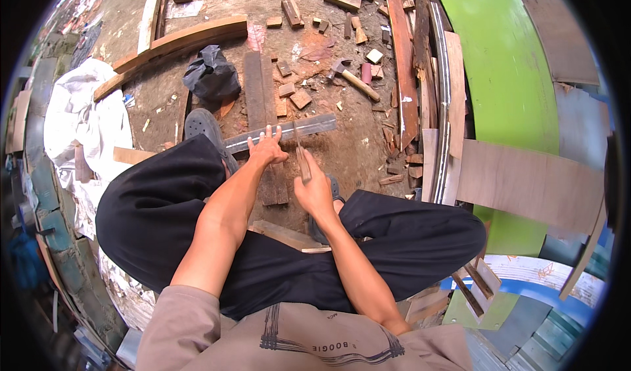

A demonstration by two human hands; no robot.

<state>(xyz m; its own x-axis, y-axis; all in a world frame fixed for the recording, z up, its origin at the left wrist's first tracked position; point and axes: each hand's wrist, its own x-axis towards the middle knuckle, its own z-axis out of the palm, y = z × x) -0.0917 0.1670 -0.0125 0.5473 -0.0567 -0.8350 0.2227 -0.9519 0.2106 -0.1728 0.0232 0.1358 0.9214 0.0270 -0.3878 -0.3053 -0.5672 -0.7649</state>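
My left hand point(266, 149) lies with its fingers spread on a grey wooden strip point(312, 126) that has a pale line along it. The strip lies slantwise across a darker wooden board point(255, 85) on the ground. My right hand point(315, 190) is closed around the wooden handle of a handsaw point(303, 164). Seen almost edge-on, its thin blade crosses the strip to the right of my left fingers. How deep the blade sits in the wood I cannot tell. My left shoe point(205, 129) is beside the strip's left end.
A hammer point(355, 82) and several wood offcuts point(300, 99) lie beyond the strip. A black plastic bag point(211, 74) stands beyond my left shoe, near a long beam point(190, 39). White cloth point(82, 108) is at the left. Planks point(402, 69) and a green panel point(499, 62) fill the right.
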